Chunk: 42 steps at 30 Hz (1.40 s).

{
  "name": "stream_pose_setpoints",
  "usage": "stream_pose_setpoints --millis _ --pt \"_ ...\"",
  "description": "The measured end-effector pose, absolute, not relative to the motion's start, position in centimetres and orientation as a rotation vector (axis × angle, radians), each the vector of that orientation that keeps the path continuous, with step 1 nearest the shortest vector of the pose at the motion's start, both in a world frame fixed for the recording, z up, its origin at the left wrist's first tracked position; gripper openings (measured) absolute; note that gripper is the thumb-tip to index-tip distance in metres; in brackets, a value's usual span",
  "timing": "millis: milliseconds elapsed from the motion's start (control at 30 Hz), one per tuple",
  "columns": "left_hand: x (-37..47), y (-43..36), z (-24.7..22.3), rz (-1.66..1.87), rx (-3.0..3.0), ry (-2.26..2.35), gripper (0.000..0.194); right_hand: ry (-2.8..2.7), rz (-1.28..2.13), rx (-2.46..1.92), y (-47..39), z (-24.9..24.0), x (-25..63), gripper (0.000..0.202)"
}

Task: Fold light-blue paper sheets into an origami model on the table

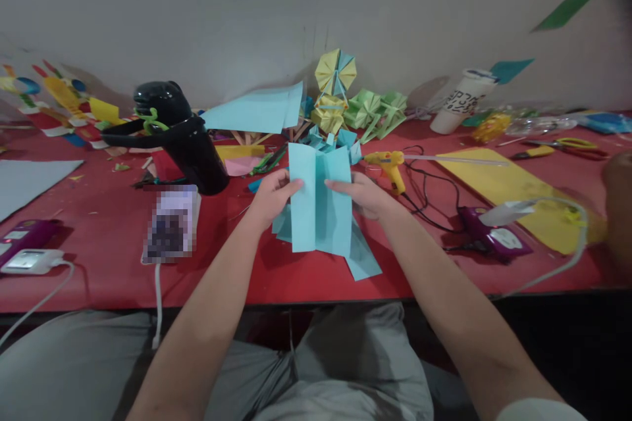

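A light blue sheet of paper (pixel 303 210) stands up between my hands, its two sides folded in toward the middle like a pair of doors. My left hand (pixel 272 196) pinches its left edge, thumb in front and fingers behind. On the opposite edge my right hand (pixel 363 194) grips the same sheet, with the thumb lying on the right flap. Under and behind it, more blue paper (pixel 364 260) lies on the red table (pixel 276 283). Small folded blue paper pieces (pixel 328 139) are heaped just beyond the sheet.
A yellow glue gun (pixel 388 164) lies right of the sheet, its black cord running to a purple power strip (pixel 496 235). Left are a black tumbler (pixel 197 154) and a phone (pixel 170 223) on a cable. Folded paper ornaments (pixel 336 72) stand at the wall; yellow-handled scissors (pixel 575 145) lie far right.
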<state>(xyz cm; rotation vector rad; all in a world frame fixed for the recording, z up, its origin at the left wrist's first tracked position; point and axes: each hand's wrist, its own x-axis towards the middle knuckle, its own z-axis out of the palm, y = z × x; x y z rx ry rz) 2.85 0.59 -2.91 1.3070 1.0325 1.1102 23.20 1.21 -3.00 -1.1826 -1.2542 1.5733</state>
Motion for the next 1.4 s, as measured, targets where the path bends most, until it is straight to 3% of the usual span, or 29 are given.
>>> stream_pose_setpoints --millis 167,400,533,667,933,1100,1233,1400 --pt "0.5 2.4 -3.5 1.159 1.260 1.499 0.012 -1.105 1.376 -1.376 2.3 -3.0 24.8 0.015" --pt "-2.1 2.8 -4.9 0.946 1.812 1.963 0.044 -1.104 1.331 -1.490 2.7 -2.8 26.3 0.005" --pt "-2.3 2.0 -4.1 0.732 1.929 1.892 0.035 -1.074 1.309 -1.528 2.7 -2.8 26.4 0.006" --pt "-2.1 1.3 -2.9 0.760 1.967 1.781 0.033 -1.074 1.330 -1.507 2.7 -2.6 26.6 0.009" --pt "0.4 0.5 -2.5 0.597 2.162 1.669 0.024 -1.103 1.623 -1.414 1.7 -1.9 26.0 0.009" --pt "2.2 -0.1 -2.2 0.409 2.210 1.685 0.033 -1.098 1.767 -1.350 1.1 -2.1 24.5 0.011" --pt "3.1 -0.3 -2.6 0.254 2.209 1.747 0.039 -1.184 1.724 -1.373 1.1 -2.6 23.9 0.014" --pt "3.6 0.0 -3.4 0.159 2.245 1.790 0.041 -1.417 1.440 -1.556 1.5 -2.6 25.0 0.011"
